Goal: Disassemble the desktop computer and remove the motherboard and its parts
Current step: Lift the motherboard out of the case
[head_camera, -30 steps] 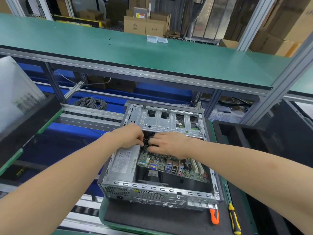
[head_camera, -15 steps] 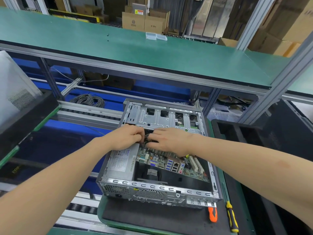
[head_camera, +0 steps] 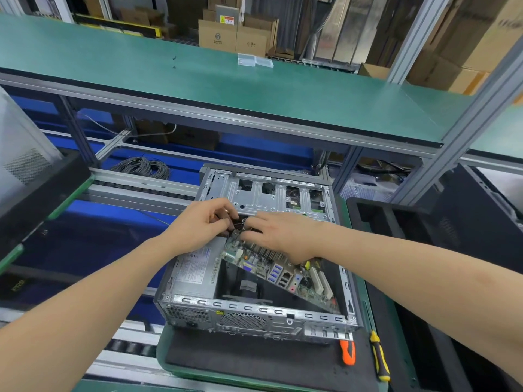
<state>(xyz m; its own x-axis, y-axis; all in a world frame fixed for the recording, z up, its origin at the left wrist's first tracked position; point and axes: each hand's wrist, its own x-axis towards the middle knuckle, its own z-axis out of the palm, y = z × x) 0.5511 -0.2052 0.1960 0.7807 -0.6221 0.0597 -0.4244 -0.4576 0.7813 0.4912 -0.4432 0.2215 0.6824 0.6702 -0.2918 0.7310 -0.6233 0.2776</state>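
An open metal desktop case lies on a black mat, its rear panel toward me. Inside, the green motherboard sits tilted, its rear port edge raised above the case floor. A grey power supply fills the case's left side. My left hand has curled fingers pinching dark cables at the board's far left corner. My right hand lies over the board and its heatsink fins, fingertips curled on the same cable spot. What the fingers grip underneath is hidden.
An orange-handled tool and a yellow-black screwdriver lie on the mat right of the case. A black tray stands at right, another computer at far left. A green shelf overhangs. Coiled cable lies behind.
The motherboard's near edge has risen and the board now sits more tilted in the case. Both hands stay together at the far left corner, shifted slightly.
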